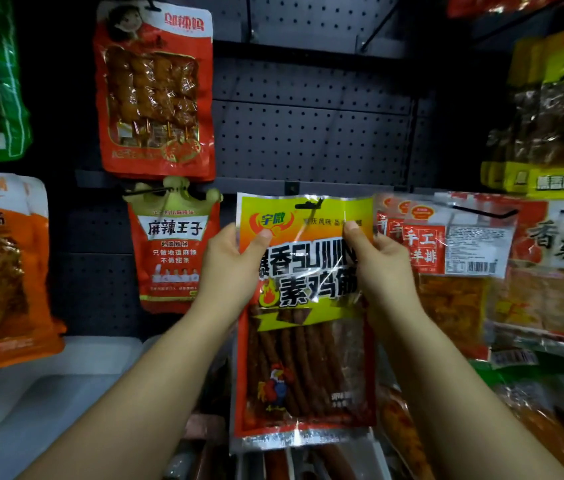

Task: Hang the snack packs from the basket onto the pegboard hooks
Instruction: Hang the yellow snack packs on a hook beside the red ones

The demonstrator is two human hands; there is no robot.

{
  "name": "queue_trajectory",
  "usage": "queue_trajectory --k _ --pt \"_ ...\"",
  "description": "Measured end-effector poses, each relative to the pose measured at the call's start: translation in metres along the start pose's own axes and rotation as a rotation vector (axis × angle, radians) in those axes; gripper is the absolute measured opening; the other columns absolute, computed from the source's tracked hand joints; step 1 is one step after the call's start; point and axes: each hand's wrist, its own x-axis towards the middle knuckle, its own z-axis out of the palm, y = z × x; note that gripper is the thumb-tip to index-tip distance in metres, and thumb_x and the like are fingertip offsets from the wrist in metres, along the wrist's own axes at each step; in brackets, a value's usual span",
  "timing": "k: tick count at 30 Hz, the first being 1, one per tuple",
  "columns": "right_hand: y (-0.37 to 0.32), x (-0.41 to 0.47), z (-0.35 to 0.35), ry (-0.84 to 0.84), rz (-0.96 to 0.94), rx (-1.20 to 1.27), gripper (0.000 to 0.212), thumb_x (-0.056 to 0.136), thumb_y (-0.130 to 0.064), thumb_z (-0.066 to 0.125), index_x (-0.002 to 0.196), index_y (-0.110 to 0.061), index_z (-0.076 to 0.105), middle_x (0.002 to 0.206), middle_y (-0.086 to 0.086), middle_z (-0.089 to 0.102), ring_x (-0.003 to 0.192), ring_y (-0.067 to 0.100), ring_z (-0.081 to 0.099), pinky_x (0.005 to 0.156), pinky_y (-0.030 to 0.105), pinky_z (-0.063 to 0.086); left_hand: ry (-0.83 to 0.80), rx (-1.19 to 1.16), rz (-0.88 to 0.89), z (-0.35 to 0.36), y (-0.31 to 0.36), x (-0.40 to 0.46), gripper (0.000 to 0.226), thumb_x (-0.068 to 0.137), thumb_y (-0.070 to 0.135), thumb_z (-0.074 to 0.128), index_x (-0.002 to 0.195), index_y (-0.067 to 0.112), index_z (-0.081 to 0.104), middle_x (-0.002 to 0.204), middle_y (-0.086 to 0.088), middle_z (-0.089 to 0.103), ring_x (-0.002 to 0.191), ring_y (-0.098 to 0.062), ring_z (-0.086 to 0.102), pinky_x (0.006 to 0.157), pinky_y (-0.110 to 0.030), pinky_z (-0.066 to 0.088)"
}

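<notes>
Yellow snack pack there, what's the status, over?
Left hand and right hand both pinching yellow snack pack by its upper edges. Held upright before pegboard. Hang hole up top; hook engagement unclear. Nothing blocking.

Yellow-and-red snack pack (304,317) of brown sticks, upright, facing viewer, before dark pegboard (308,133); hang slot at top centre.
</notes>
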Motion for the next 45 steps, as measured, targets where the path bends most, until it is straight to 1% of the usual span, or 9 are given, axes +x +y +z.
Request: queue_trajectory --k 4,7,11,15,21,26,35,40,45 --pt "0.023 -0.012 -0.011 -0.068 -0.066 -0.082 0.015 0.088 -0.037 0.062 0.094 -0.023 0.063 0.084 -0.010 0.072 0.073 0.000 0.066 0.065 0.011 0.051 0.025 0.049 -0.026 0.006 -0.010 0.014 0.008 0.093 0.025 0.057 0.094 0.021 0.063 0.099 -0.003 0.070 0.097 -0.023 0.065 0.089 -0.041 0.051" --pt "0.052 -0.030 -0.021 -0.135 -0.128 -0.240 0.069 0.082 -0.037 0.070 0.136 -0.045 0.027 0.117 -0.029 0.050 0.094 -0.019 0.052 0.077 0.003 0.039 0.061 0.079 -0.045 0.016 -0.022 0.028 0.020 0.093 0.026 0.056 0.103 0.010 0.063 0.104 -0.010 0.069 0.098 -0.028 0.064 0.090 -0.050 0.050" --pt "0.076 -0.032 -0.013 -0.180 -0.267 -0.468 0.100 0.080 -0.032 0.073 0.135 -0.067 -0.003 0.130 -0.023 0.026 0.110 -0.028 0.031 0.085 0.001 0.028 0.076 0.173 -0.051 0.027 -0.036 0.048 0.030 0.093 0.029 0.055 0.110 0.004 0.060 0.111 -0.013 0.066 0.104 -0.030 0.060 0.092 -0.047 0.048" --pt "0.086 -0.008 0.003 -0.134 -0.206 -0.535 0.093 0.083 -0.024 0.071 0.135 -0.062 0.002 0.121 -0.009 0.035 0.091 -0.010 0.045 0.080 0.011 0.034 0.010 0.207 -0.075 0.028 -0.054 0.058 0.050 0.092 0.032 0.056 0.133 0.004 0.045 0.131 -0.015 0.056 0.121 -0.030 0.052 0.101 -0.046 0.042" --pt "0.103 0.033 0.025 -0.097 -0.112 -0.610 0.090 0.085 -0.021 0.070 0.148 -0.042 0.011 0.114 -0.001 0.037 0.093 0.007 0.044 0.084 0.021 0.034 -0.206 0.211 -0.122 0.015 -0.094 0.041 0.038 0.089 0.023 0.063 0.117 0.025 0.038 0.110 0.004 0.060 0.107 -0.019 0.059 0.091 -0.030 0.043" --pt "0.113 0.060 0.042 -0.052 -0.072 -0.697 0.090 0.086 -0.022 0.069 0.149 -0.042 0.008 0.129 0.010 0.040 0.086 0.013 0.049 0.078 0.023 0.037 -0.248 0.336 -0.109 0.017 -0.116 0.047 0.057 0.090 0.008 0.057 0.137 0.020 0.028 0.127 -0.001 0.056 0.117 -0.022 0.054 0.090 -0.024 0.036" --pt "0.117 0.088 0.052 -0.037 0.030 -0.815 0.086 0.091 -0.021 0.063 0.149 -0.044 0.004 0.146 0.017 0.030 0.107 0.029 0.057 0.086 0.034 0.045 -0.260 0.426 -0.154 0.031 -0.135 0.078 0.059 0.093 0.006 0.052 0.143 0.020 0.023 0.130 -0.014 0.054 0.114 -0.032 0.054 0.082 -0.031 0.038" --pt "0.125 0.076 0.047 -0.092 -0.020 -0.806 0.098 0.088 -0.018 0.066 0.148 -0.041 -0.007 0.141 0.017 0.034 0.114 0.028 0.055 0.091 0.029 0.039 -0.258 0.391 -0.207 0.027 -0.142 0.073 0.063 0.093 0.011 0.055 0.144 0.017 0.020 0.135 -0.012 0.053 0.119 -0.031 0.052 0.092 -0.035 0.041" --pt "0.128 0.035 0.018 -0.107 0.020 -0.757 0.093 0.086 -0.023 0.067 0.150 -0.035 0.001 0.144 0.012 0.033 0.125 0.028 0.048 0.102 0.038 0.040 -0.322 0.385 -0.257 0.018 -0.139 0.029 0.085 0.088 0.013 0.062 0.150 0.015 0.003 0.152 -0.015 0.027 0.135 -0.027 0.035 0.107 -0.030 0.026"
